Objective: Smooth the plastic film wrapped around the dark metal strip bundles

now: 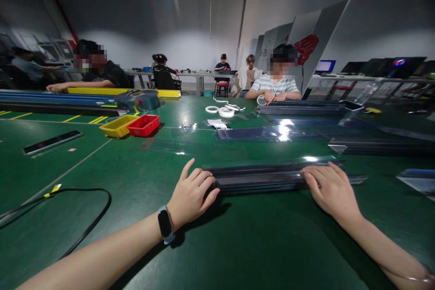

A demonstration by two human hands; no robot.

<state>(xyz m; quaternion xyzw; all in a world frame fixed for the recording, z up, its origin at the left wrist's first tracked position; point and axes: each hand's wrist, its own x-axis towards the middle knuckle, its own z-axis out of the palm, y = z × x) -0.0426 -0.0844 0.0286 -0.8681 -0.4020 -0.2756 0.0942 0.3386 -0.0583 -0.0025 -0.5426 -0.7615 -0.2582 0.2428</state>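
A bundle of long dark glossy strips (258, 179) lies crosswise on the green table (265, 240) before me. My left hand (193, 192), with a band on its wrist, closes round the bundle's left end, thumb on the near side. At the other end, my right hand (331, 186) grips the strips from above, its fingertips partly hidden. A narrower strip end (358, 180) sticks out to the right beyond that hand. Clear film (272, 162) lies along the bundle's far edge.
Beyond are a yellow bin (118, 127), a red bin (144, 126), white tape rolls (226, 112) and clear film sheets (251, 133). More dark strips (380, 147) lie right. A black cable (108, 199) loops at left. A co-worker (277, 84) sits opposite, hands near a strip stack.
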